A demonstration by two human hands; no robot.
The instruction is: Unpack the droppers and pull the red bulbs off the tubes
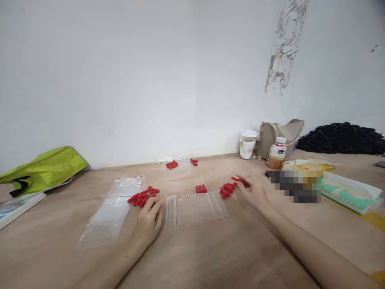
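Note:
A row of thin clear tubes (pixel 195 207) lies side by side in front of me. At its left end my left hand (pixel 152 214) is closed, fingertips pinching what looks like one clear tube (pixel 170 198). Red rubber bulbs (pixel 141 197) are heaped just beyond that hand. My right hand (pixel 252 190) pinches a single red rubber bulb (pixel 237 179) past the row's right end, beside a smaller pile of red bulbs (pixel 227 190). Above the row lie three droppers (pixel 201 188), red bulbs toward me, with clear tubes pointing away.
Clear zip bags (pixel 110 212) lie at left, near a yellow-green bag (pixel 45 164). By the wall is a clear bag (pixel 180 163) with red-bulbed droppers. At right stand a paper cup (pixel 248 145), a bottle (pixel 276 153), a beige bag (pixel 282 134) and a green-white pack (pixel 350 192).

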